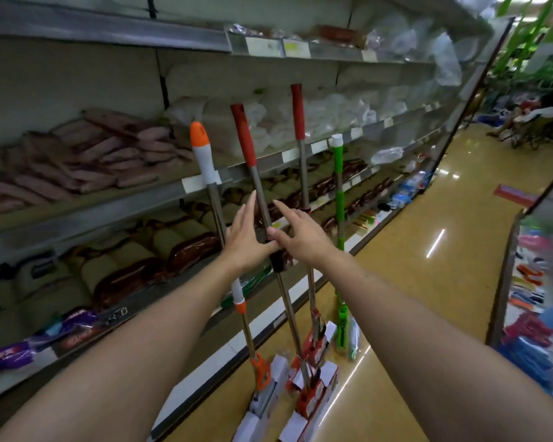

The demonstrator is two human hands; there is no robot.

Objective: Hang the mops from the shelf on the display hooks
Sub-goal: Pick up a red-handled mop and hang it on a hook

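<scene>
Four mops are standing on the yellow floor (pixel 428 282), leaning against the shelf (pixel 109 205) edge. The orange-and-white-handled mop (pixel 205 161) is standing furthest left, then a red-handled mop (pixel 244 135), a second red-handled mop (pixel 298 113) behind it, and a green mop (pixel 338 173) furthest right. Both bare arms are reaching forward. The left hand (pixel 241 237) is lying with fingers straight, between the orange-and-white mop's pole and the nearer red-handled mop's pole. The right hand (pixel 297 234) is spreading its fingers just right of that same pole, thumb touching it beside a black collar (pixel 276 261). Packaged goods are filling the shelves.
</scene>
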